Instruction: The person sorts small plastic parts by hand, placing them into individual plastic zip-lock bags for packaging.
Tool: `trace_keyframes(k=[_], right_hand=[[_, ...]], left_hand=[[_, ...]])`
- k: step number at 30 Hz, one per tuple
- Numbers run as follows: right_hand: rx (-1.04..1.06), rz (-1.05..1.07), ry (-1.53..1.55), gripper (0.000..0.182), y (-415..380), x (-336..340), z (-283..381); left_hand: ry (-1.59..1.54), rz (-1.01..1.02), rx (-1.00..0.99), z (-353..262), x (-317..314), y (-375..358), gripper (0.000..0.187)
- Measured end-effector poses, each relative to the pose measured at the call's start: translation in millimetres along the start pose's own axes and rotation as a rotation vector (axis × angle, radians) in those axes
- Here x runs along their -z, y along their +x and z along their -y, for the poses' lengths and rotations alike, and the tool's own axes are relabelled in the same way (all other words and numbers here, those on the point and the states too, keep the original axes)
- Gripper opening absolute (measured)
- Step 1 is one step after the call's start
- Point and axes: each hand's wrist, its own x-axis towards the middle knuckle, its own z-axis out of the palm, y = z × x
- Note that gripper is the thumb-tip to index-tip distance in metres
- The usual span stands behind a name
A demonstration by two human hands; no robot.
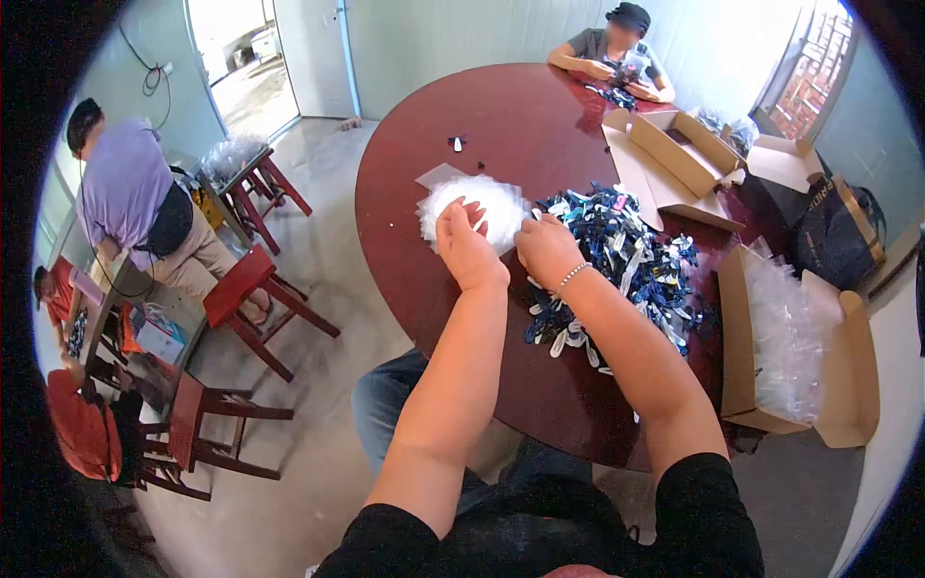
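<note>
My left hand (470, 249) is over a pile of clear plastic bags (443, 217), its fingers loosely curled and apart; I make out nothing held in it. My right hand (549, 252) is at the left edge of a big heap of snap hair clips (636, 260), mostly dark blue with some white and light ones. Its fingers are pinched together, and whatever is between them is hidden. A beaded bracelet (574, 276) circles my right wrist. Farther back on the round table (414, 135), a white-and-dark clip (458, 144) lies alone.
A cardboard box of clear bags (785, 337) stands right of the heap. An open cardboard box (684, 154) lies behind it, near a black bag (838, 226). Across the table a person (617, 58) handles clips. More people work at left, by red stools (241, 284).
</note>
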Motion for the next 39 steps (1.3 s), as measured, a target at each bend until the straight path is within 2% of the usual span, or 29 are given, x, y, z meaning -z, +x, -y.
trace_keyframes(k=[2, 4, 6, 8, 12, 13, 14, 15, 18, 21, 23, 24, 26, 29, 30, 33, 34, 37, 39], right_hand=[[-0.034, -0.045, 0.086, 0.007, 0, 4, -4], [-0.083, -0.221, 0.289, 0.007, 2, 23, -3], [-0.100, -0.198, 0.355, 0.007, 2, 32, -6], [-0.085, -0.269, 0.401, 0.006, 1, 43, -8], [-0.261, -0.427, 0.544, 0.008, -10, 76, -16], [-0.379, -0.387, 0.620, 0.008, -17, 81, -22], [-0.498, -0.346, 0.692, 0.008, -24, 87, -24], [-0.683, -0.209, 0.828, 0.009, -27, 110, -18], [-0.492, -0.360, 1.318, 0.008, -55, 102, -35], [-0.562, -0.379, 1.296, 0.008, -79, 106, -37], [-0.475, -0.482, 1.514, 0.010, -91, 99, -40], [-0.497, -0.497, 1.592, 0.012, -97, 97, -40], [-0.473, -0.475, 1.656, 0.012, -105, 93, -41], [-0.475, -0.495, 1.636, 0.014, -111, 85, -42], [-0.493, -0.495, 1.589, 0.015, -111, 83, -41], [-0.599, -0.571, 1.529, 0.024, -113, 87, -41], [-0.609, -0.551, 1.440, 0.027, -114, 90, -42], [-0.557, -0.614, 1.267, 0.029, -114, 93, -40], [-0.547, -0.641, 1.223, 0.028, -114, 91, -37]], left_hand=[[-0.003, 0.024, 0.072, 3, -1, 0, 0.025], [-0.005, 0.039, 0.146, 6, 0, 0, 0.025], [0.041, 0.106, 0.246, 9, 0, 2, 0.026], [0.084, 0.092, 0.234, 11, 1, 3, 0.026], [0.193, 0.090, 0.177, 10, 0, 2, 0.025], [0.192, 0.090, 0.179, 11, 1, 3, 0.025], [0.200, 0.218, 0.230, 13, 2, 2, 0.025], [0.207, 0.347, 0.283, 11, -1, -1, 0.026], [0.384, 0.613, 0.416, 7, -10, -14, 0.036], [0.431, 0.836, 0.546, 5, -12, -21, 0.036], [0.419, 0.919, 0.593, 2, -11, -26, 0.037], [0.404, 0.995, 0.635, 0, -12, -29, 0.038], [0.398, 1.004, 0.653, -3, -12, -35, 0.034], [0.529, 1.071, 0.636, 6, -4, -27, 0.018], [0.538, 1.071, 0.642, 6, -5, -29, 0.018], [0.532, 0.923, 0.554, -3, -12, -40, 0.012], [0.537, 0.925, 0.559, -1, -12, -40, 0.012], [0.606, 0.932, 0.375, 4, -11, -39, 0.015], [0.630, 0.909, 0.335, 7, -10, -37, 0.016]])
